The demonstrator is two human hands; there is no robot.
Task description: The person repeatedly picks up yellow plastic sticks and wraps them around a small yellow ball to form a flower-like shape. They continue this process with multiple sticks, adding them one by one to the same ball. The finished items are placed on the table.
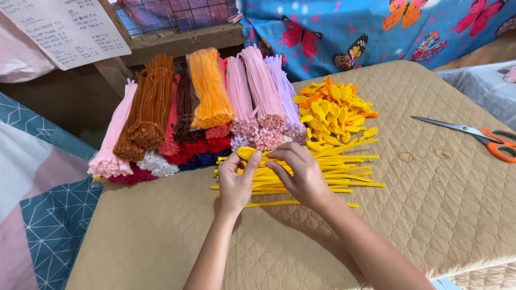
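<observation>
From the head view, the left hand (235, 180) and right hand (301, 174) meet over a spread of yellow pipe cleaners (322, 172) on the quilted tan worktop (430, 215). Both pinch one bent yellow pipe cleaner (248, 153), seemingly looped at its end. Bundles of coloured pipe cleaners (204, 107) lie just behind; scissors (473, 137) rest well apart to the right.

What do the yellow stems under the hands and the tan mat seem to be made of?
The yellow stems look like fuzzy pipe cleaners, probably wire wrapped in soft pile: thin, straight, matte, and one bends into a loop between the left hand and right hand. The tan mat looks like quilted fabric, with stitched diamonds and a dull surface.
</observation>
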